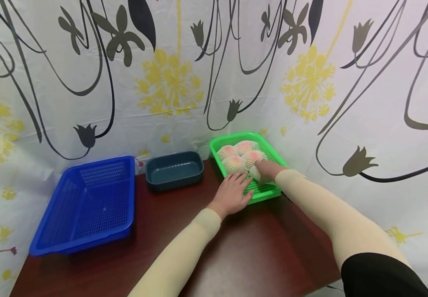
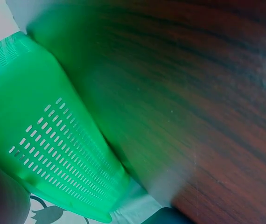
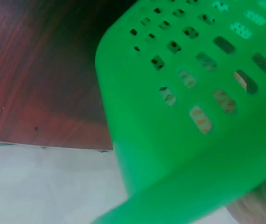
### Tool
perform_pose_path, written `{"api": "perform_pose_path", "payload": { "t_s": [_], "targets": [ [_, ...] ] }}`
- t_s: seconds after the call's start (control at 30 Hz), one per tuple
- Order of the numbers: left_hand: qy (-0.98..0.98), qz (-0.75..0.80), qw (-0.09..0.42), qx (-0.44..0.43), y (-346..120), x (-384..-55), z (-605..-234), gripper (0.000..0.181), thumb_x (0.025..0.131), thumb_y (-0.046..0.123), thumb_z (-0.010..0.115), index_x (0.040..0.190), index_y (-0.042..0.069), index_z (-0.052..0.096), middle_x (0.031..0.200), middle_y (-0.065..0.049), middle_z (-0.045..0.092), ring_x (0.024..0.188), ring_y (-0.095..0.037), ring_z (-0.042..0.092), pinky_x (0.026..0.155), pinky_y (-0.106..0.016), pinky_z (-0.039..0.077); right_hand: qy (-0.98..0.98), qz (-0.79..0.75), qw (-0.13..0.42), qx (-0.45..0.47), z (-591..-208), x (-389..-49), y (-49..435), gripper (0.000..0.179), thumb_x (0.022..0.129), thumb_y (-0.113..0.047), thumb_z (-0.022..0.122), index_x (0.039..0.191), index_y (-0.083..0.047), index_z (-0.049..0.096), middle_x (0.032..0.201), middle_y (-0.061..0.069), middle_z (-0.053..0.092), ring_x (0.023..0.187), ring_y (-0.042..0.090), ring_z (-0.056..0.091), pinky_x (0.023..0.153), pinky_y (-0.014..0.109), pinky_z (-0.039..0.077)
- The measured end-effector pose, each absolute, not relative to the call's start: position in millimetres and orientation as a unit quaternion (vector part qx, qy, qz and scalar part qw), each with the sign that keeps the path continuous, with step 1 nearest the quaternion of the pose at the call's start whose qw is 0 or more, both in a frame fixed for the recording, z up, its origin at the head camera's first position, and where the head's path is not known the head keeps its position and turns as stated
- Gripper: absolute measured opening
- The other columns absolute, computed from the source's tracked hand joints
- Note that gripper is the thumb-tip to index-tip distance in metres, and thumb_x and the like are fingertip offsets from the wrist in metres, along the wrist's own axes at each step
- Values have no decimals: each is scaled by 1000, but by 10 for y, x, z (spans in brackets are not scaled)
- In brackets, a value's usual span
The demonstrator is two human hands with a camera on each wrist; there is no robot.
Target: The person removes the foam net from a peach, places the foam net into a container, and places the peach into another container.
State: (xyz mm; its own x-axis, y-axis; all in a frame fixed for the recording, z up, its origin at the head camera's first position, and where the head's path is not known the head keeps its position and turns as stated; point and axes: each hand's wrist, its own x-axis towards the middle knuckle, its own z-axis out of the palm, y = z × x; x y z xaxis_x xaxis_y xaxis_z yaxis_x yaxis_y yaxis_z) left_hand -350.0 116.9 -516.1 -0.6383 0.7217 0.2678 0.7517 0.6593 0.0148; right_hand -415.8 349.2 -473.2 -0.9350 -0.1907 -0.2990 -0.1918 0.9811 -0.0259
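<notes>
Several round fruits in white foam nets [image 1: 232, 163], with pinkish-yellow skin showing through the mesh, sit together in a green basket [image 1: 219, 143] at the back right. My left hand [image 1: 232, 192] lies over the basket's near left rim with its fingers spread, the fingertips close to the nearest netted fruits. My right hand [image 1: 270, 170] reaches into the basket from the right and touches the netted fruit at that side. Its fingertips are hidden, so a grip cannot be made out. In the right wrist view, netted fruit shows through slots in the green basket wall [image 3: 137, 116].
A large blue basket [image 1: 130, 198] stands on the left of the dark red-brown table [image 1: 169, 231]. Between it and the green basket, a dark teal oblong dish [image 1: 174, 181] stands at the back. Patterned curtain cloth [image 1: 184, 123] hangs close behind and on the right.
</notes>
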Motion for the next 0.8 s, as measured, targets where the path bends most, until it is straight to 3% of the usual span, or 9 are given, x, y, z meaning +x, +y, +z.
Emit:
{"api": "perform_pose_path", "payload": {
  "t_s": [0.23, 0.5, 0.8],
  "targets": [
    [-905, -59, 117, -405, 1177, -3492, -5152, 63, 117, 55, 33, 169, 23, 49, 177, 0, 40, 165, -22, 30, 134, -46, 22, 983, 9, 142, -114, -4796, -4219, 3521, 85, 94, -19, 90, 163, 2, 46, 163, 35, 46, 147, 53, 50, 119, 61, 44],
    [-908, -51, 110, -400, 1204, -3502, -5159, 63, 117, 57, 31, 170, 26, 46, 178, 1, 38, 166, -21, 28, 134, -45, 21, 984, -2, 141, -109, -4856, -4295, 3570, 84, 93, -17, 89, 164, 1, 46, 167, 33, 43, 152, 52, 44, 122, 62, 41],
    [-907, -54, 111, -402, 1185, -3491, -5155, 62, 117, 56, 32, 169, 25, 47, 177, 0, 39, 165, -22, 29, 134, -46, 23, 980, -70, 151, -111, -4714, -4244, 3586, 82, 91, -12, 84, 161, 8, 47, 160, 31, 53, 148, 48, 51, 121, 58, 43]
  ]
}}
